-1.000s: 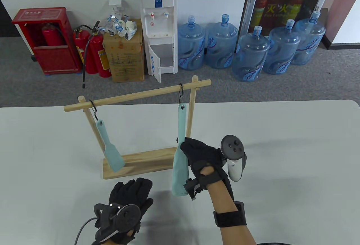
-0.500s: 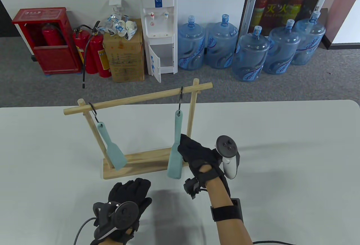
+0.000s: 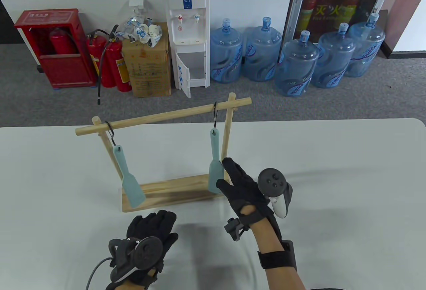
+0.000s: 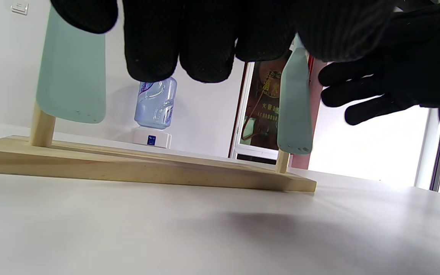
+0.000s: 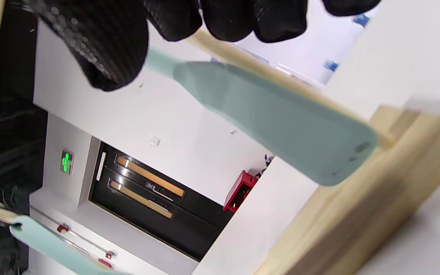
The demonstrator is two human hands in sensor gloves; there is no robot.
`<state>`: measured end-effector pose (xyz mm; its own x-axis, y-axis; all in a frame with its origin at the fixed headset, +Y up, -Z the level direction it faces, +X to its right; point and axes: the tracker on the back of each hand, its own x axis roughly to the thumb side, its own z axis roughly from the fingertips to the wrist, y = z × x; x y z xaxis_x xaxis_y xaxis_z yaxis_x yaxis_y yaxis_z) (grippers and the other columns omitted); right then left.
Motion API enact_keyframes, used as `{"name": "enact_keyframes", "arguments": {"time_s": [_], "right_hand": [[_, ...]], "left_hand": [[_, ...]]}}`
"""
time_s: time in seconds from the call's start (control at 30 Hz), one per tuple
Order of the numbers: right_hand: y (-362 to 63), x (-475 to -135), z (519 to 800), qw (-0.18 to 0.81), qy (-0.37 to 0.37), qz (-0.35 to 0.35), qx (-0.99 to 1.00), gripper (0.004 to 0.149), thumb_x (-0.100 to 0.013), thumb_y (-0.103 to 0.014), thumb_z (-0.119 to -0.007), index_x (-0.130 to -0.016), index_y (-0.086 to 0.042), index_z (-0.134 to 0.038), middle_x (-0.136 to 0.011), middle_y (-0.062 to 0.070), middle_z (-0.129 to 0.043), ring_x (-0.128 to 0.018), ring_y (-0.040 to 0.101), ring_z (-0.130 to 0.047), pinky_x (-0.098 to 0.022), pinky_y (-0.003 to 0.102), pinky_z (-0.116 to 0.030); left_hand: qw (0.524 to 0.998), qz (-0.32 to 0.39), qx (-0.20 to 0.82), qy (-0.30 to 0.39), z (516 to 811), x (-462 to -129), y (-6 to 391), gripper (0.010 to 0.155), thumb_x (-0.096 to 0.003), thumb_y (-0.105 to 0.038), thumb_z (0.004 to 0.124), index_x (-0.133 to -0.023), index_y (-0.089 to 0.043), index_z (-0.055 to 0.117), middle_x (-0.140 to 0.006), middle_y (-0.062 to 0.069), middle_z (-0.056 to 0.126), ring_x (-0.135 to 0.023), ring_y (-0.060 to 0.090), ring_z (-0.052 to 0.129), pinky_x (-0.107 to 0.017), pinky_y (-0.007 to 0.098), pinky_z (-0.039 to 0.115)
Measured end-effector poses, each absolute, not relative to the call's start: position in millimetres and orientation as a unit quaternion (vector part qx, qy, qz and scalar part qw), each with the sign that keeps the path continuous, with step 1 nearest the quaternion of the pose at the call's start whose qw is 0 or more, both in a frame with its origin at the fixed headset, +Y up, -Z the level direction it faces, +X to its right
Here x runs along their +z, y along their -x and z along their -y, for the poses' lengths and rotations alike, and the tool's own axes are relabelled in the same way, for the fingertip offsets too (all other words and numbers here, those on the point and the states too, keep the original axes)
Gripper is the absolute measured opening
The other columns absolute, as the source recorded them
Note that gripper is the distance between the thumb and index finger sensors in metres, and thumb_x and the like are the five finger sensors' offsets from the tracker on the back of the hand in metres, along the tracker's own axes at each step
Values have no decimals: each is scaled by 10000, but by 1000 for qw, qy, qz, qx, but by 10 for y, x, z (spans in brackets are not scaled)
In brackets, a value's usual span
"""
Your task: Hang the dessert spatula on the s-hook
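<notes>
A wooden rack [image 3: 173, 190] carries two black S-hooks on its bar. A teal dessert spatula [image 3: 215, 163] hangs straight down from the right S-hook [image 3: 215, 113]. A second teal spatula [image 3: 128, 176] hangs from the left S-hook [image 3: 110, 133]. My right hand [image 3: 230, 176] is open with its fingers spread, just right of the hanging blade and holding nothing. The left wrist view shows the right hand [image 4: 376, 76] apart from the spatula [image 4: 294, 110]. My left hand [image 3: 156, 226] rests empty on the table in front of the rack base.
The rack stands near the far edge of the white table [image 3: 332, 203]. Beyond it on the floor are a water dispenser [image 3: 188, 33], several water bottles [image 3: 296, 67], a cardboard box [image 3: 146, 67] and fire extinguishers [image 3: 111, 63].
My right hand let go of the right spatula's blade and opened. The spatula swung back to hang straight from its S-hook. The left hand stayed put.
</notes>
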<state>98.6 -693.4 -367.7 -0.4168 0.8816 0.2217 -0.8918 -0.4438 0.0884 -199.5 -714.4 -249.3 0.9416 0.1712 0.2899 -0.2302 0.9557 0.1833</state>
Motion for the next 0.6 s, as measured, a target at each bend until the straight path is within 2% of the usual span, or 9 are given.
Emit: {"name": "enact_keyframes", "arguments": {"time_s": [0.33,0.43,0.6], "right_hand": [[-1178,-3230,6606,404,-121,129,898,723,-440,-487,-805,-1062,-226,-545,-1080,105,-451,-992,428,-537,-687,657,-439],[-1269,-3091,6557,360,-128,151,912,730,-438,-492,-804,-1064,-227,-538,-1082,101,-447,-995,425,-534,-689,655,-437],[-1411,-2890,6608,350,-117,159,916,740,-438,-497,-803,-1068,-225,-523,-1088,100,-425,-1005,426,-511,-694,655,-425]], "left_hand": [[981,134,97,-99,7163,-2498,1983,598,-469,-535,745,-1019,-309,696,-1034,62,817,-893,398,835,-722,649,545],[981,134,98,-100,7156,-2493,1982,598,-469,-537,744,-1019,-308,696,-1036,62,815,-895,398,833,-724,650,543],[981,133,98,-98,7161,-2495,1985,601,-470,-547,730,-1020,-307,696,-1038,66,813,-895,401,832,-724,649,542]]}}
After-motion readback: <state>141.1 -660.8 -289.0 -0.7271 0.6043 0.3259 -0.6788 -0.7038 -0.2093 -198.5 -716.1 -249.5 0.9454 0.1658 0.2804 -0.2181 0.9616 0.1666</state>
